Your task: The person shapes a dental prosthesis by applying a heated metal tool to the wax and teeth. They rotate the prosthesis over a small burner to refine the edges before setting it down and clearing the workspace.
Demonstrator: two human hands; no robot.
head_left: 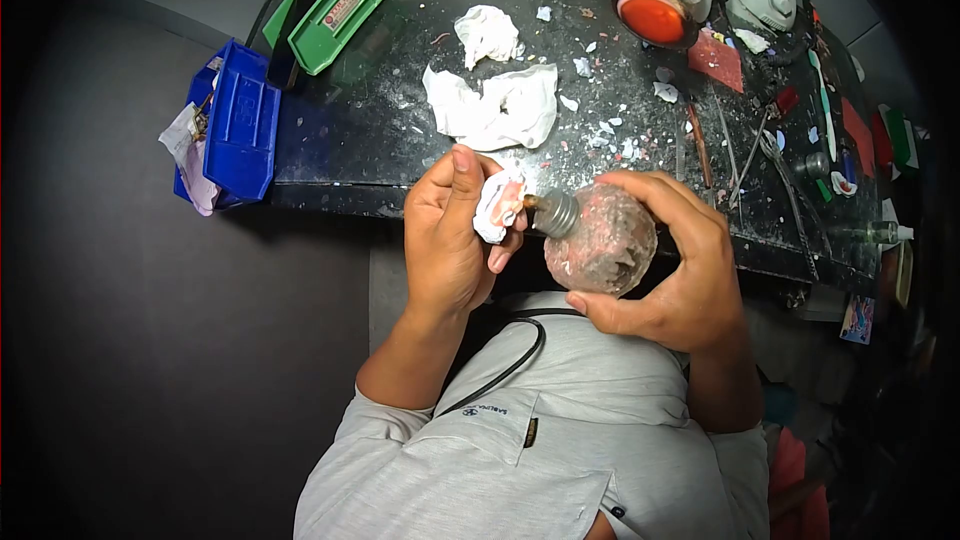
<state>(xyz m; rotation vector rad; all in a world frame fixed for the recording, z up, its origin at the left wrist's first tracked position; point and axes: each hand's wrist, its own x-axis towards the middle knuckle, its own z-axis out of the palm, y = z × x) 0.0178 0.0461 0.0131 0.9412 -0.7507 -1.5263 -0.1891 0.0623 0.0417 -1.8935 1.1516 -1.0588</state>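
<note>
My left hand (445, 230) is closed around a small white plaster dental cast (488, 212) with pink wax on its face. In my right hand (690, 265) is a round glass spirit lamp (605, 245), spotted with pinkish residue and gripped between thumb and fingers. The lamp is tipped sideways, and its metal neck (558, 212) points left. A brownish nozzle tip (532, 203) reaches right up to the pink wax. Both things are held in front of the bench edge, above my lap.
Crumpled white cloths (510, 110) lie on the dark bench (340, 145) among plaster crumbs. At the left are a blue bin (245, 135) and a green bin (340, 20). A red-filled dish (655, 18), pink wax sheet (716, 60) and metal hand tools (790, 185) lie toward the right.
</note>
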